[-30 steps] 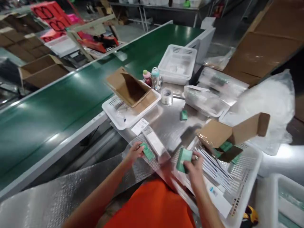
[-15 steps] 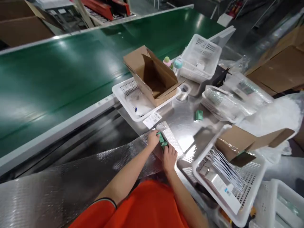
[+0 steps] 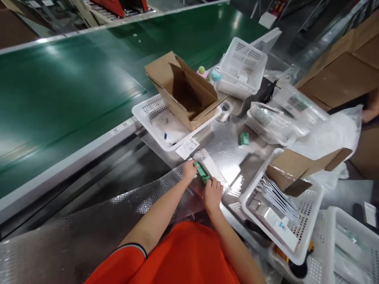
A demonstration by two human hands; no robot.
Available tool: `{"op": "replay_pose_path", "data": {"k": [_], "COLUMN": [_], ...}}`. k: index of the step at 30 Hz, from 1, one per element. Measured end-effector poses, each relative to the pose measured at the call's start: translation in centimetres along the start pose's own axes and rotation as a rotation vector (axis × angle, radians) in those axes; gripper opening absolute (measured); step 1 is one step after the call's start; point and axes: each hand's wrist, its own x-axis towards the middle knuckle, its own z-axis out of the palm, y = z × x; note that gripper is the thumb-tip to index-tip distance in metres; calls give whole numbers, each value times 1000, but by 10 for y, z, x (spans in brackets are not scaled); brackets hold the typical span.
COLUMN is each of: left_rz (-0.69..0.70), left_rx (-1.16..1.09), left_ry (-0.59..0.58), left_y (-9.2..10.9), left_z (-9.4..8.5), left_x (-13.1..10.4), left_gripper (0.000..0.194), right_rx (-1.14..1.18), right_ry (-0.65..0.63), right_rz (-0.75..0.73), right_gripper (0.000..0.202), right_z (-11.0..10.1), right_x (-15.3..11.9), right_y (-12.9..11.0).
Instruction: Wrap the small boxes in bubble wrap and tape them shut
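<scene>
Small green boxes (image 3: 201, 172) lie in a row on a sheet of bubble wrap (image 3: 160, 197), between my two hands. My left hand (image 3: 190, 170) pinches the upper left end of the row. At the lower right end, my right hand (image 3: 213, 192) has its bent fingers pressed together on the boxes. The wrap's folded end (image 3: 213, 167) lies just right of the row, and the rest of the sheet stretches to the lower left. Another green box (image 3: 244, 139) sits apart on the metal table (image 3: 227, 152).
An open carton (image 3: 189, 94) stands in a white basket (image 3: 170, 148) beside the green conveyor (image 3: 89, 86). A tape roll (image 3: 225, 111) is near it. At right, another basket (image 3: 245, 201) holds envelopes and boxes. A person's hand (image 3: 370, 112) shows at the right edge.
The green pieces, which were uneven between my hands, now form a straighter row. The whole view has shifted slightly, and another person's hand has come in at the right edge.
</scene>
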Motion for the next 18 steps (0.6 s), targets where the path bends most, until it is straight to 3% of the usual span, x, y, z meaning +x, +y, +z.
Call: {"op": "replay_pose_path", "data": {"k": [9, 13, 18], "left_rz": [-2, -3, 12], "left_rx": [-91, -95, -66], "left_ry": [0, -2, 9], "left_y": [-3, -4, -6], "left_z": [1, 2, 0], "left_x": [2, 4, 5], "left_gripper": [23, 24, 27], "right_rx": [-72, -37, 83], "right_ry": [-69, -61, 36], "right_rz": [66, 59, 9], "right_gripper": [26, 28, 34], "right_z": [-6, 5, 23], "right_x": [-5, -4, -8], "right_y": [-7, -7, -7]}}
